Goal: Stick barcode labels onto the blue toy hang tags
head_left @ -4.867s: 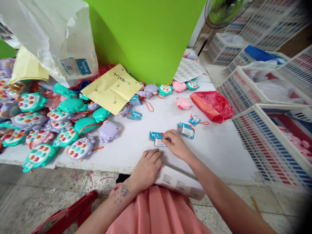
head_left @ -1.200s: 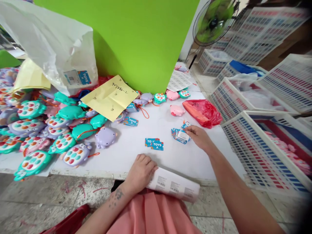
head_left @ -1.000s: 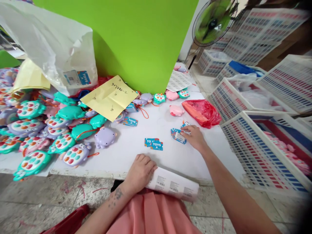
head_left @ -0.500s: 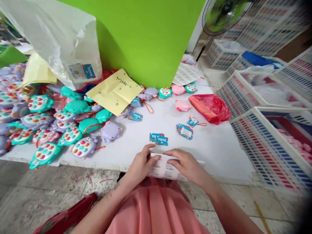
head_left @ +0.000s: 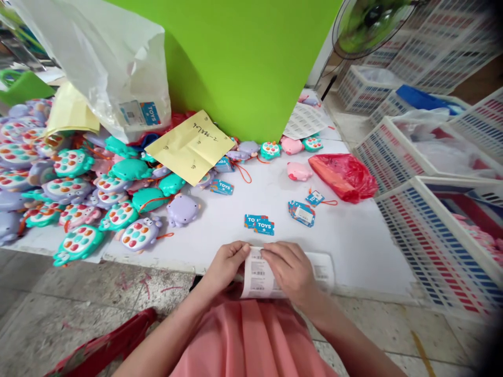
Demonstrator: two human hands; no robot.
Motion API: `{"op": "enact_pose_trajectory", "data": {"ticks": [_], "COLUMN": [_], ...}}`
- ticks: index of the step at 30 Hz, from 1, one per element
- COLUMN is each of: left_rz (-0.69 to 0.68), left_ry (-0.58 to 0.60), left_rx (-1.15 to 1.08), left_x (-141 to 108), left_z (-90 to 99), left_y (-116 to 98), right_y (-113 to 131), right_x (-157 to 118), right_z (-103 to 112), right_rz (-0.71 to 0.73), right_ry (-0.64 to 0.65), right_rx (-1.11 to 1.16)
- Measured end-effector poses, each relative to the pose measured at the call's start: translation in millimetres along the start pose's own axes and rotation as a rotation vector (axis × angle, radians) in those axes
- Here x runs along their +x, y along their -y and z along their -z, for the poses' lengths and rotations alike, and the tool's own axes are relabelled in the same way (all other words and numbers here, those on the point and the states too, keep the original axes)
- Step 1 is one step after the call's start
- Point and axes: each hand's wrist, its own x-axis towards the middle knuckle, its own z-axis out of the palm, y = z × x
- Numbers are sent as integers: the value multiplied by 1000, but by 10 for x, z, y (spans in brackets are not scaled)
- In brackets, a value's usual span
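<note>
A white sheet of barcode stickers (head_left: 257,280) hangs over the table's front edge, with part of it lying on the tabletop. My left hand (head_left: 229,264) pinches its upper left corner between thumb and fingers. Across the sheet's upper middle lies my right hand (head_left: 290,269), its fingers bent together at the top edge; whether they grip a sticker or the sheet is hidden. Just beyond my hands are two overlapping blue TOYS cards (head_left: 260,225). Farther right rest a small stack of cards (head_left: 302,213) and a blue tag with an orange loop (head_left: 315,197).
Turtle, whale and pig pop toys (head_left: 78,241) are heaped on the left. A yellow paper (head_left: 188,146) and a clear plastic bag (head_left: 126,78) lie over them. A green panel (head_left: 239,63) stands behind. Right are a red bag (head_left: 346,178) and white crates (head_left: 424,246).
The sticker sheet has been turned so more of its printed face shows. My right hand has shifted left over it, and my left fingers have closed on its corner. The view has shifted slightly.
</note>
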Motion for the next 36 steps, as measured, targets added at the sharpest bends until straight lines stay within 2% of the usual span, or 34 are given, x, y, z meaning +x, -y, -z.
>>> {"op": "enact_pose_trajectory", "data": {"ticks": [3,6,9,12,15,18,23,36], "left_rz": [82,34,-147,-410,-662,-775,-804,-790], "left_ry": [43,-9,-80,-40,14,31,47,53], "left_rx": [-91,99,523,893,1104,1226,1338,1412], "left_x": [4,-2,-10,22,109,185,189,178], "left_z": [9,16,-3,-39,-47,-22,-1,-15], "left_y": [-23,-51,-69,-23,81,156,152,138], "right_y": [71,78,-87,-368,-603,-718,-764,-751], "right_x": [-44,44,202,334,409,446,449,434], "right_z": [35,128,186,132,2,-99,-150,-171], "right_rz": [-25,-220,-390,-474,-506,-482,-425,-388], "right_ry": [-26,-84,-90,-44,17,46,63,45], "right_rx": [96,245,342,353,322,295,261,202]}}
